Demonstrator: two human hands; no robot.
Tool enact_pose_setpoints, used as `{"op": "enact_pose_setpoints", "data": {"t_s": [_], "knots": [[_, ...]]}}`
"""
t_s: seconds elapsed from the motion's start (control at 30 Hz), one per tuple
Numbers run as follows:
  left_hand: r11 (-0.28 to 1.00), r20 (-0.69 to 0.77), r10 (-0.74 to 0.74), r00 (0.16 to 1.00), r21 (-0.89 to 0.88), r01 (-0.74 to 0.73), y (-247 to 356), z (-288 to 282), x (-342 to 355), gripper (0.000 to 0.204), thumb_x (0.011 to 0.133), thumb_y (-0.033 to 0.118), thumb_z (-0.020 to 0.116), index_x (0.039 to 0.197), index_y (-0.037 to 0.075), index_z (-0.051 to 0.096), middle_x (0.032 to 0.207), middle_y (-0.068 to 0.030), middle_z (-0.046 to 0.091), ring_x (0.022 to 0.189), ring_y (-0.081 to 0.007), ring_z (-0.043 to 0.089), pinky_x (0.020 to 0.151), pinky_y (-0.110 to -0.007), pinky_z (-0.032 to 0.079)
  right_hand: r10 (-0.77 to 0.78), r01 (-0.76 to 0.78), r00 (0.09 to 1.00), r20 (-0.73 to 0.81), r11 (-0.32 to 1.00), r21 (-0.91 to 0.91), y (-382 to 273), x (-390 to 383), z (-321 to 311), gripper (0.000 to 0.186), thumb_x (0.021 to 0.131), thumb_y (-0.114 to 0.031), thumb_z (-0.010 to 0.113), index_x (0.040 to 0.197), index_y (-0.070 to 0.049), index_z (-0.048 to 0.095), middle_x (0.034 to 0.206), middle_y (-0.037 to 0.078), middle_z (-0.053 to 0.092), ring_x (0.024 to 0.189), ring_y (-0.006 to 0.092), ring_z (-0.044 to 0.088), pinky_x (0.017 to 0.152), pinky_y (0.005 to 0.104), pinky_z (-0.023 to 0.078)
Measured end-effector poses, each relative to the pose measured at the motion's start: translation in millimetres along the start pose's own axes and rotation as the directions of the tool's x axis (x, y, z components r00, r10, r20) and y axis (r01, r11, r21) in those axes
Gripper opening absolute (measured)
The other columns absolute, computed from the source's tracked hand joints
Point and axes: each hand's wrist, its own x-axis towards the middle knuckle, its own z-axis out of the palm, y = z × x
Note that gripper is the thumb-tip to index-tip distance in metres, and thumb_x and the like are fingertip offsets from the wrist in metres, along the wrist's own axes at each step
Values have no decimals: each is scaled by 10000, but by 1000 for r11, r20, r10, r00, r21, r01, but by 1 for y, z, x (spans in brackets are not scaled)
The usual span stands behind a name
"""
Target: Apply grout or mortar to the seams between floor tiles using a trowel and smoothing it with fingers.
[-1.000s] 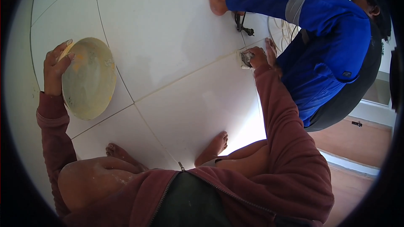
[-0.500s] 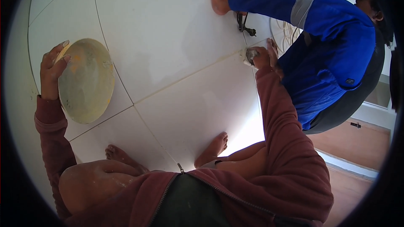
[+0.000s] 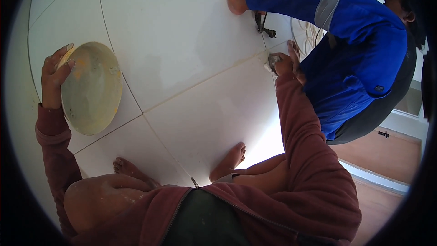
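My left hand (image 3: 57, 70) grips the rim of a shallow cream bowl (image 3: 91, 92), thumb inside and fingers outside. The bowl is tipped so that its inside faces me; pale residue and orange-yellow patches coat it. Far to the right, my right hand (image 3: 285, 65) is closed round a small grey wad (image 3: 274, 60) smeared with white paste, whose kind I cannot make out. It presses on the white tiled floor (image 3: 200, 100) by a joint between tiles, close to a co-worker's bare foot.
A co-worker in blue work trousers (image 3: 359, 59) sits or crouches at the right. A black plug with cable (image 3: 265, 26) lies by that person's leg, near a ring of pale cord (image 3: 309, 36). A wall (image 3: 20, 109) runs along the left. My bare feet rest on the tiles.
My right hand has shifted slightly nearer and to the right with the grey wad, baring more of the tile joint's corner. My left hand still holds the bowl much as before.
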Motion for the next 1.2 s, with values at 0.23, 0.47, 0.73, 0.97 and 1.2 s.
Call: {"op": "enact_pose_setpoints", "data": {"t_s": [0.23, 0.47, 0.73, 0.97, 1.2], "knots": [[999, -45, -2, 999, -40, 0, 4, 5, -7, 417, 736, 163, 582, 1117, 2, 522, 1052, -100, 523, 976, -184, 488, 865, -288, 382, 206, -201, 978, -36, 972, 120, -9, 3, -1, 305, 635, -10, 483, 826, -136, 685, 760, 152, 635, 736, 315, 607, 692, 347, 481], [992, 28, -95, 995, -78, 97, 9, 3, 5, 459, 723, 209, 597, 1122, -2, 515, 1052, -99, 521, 968, -184, 486, 844, -293, 393, 49, -82, 992, 120, 954, 290, -53, -15, 5, 416, 538, 38, 436, 883, -33, 658, 684, 162, 622, 609, 231, 589, 584, 279, 457], [999, 27, -11, 1000, 37, 10, 20, 10, 3, 430, 706, 219, 611, 1064, -13, 558, 976, -102, 531, 920, -186, 508, 814, -290, 405, -181, 49, 826, 534, 966, 252, -127, -64, -2, 403, 553, 78, 407, 839, -40, 665, 734, 120, 642, 665, 199, 586, 640, 266, 464], [999, -14, -6, 1000, -52, 5, 18, 4, -2, 420, 729, 172, 585, 1098, -19, 526, 1004, -104, 538, 902, -175, 513, 804, -273, 413, 239, -267, 963, 123, 904, 332, -24, -9, -20, 335, 649, -2, 417, 815, -121, 682, 761, 143, 639, 735, 285, 614, 673, 332, 481], [1000, -28, 9, 1000, 2, -9, 17, 6, -8, 421, 729, 160, 590, 1111, -5, 524, 1047, -104, 505, 963, -189, 486, 846, -294, 393, 127, -133, 967, -219, 991, -16, -11, -4, 10, 302, 628, -6, 491, 814, -152, 679, 800, 160, 627, 806, 309, 598, 714, 359, 466]]}}
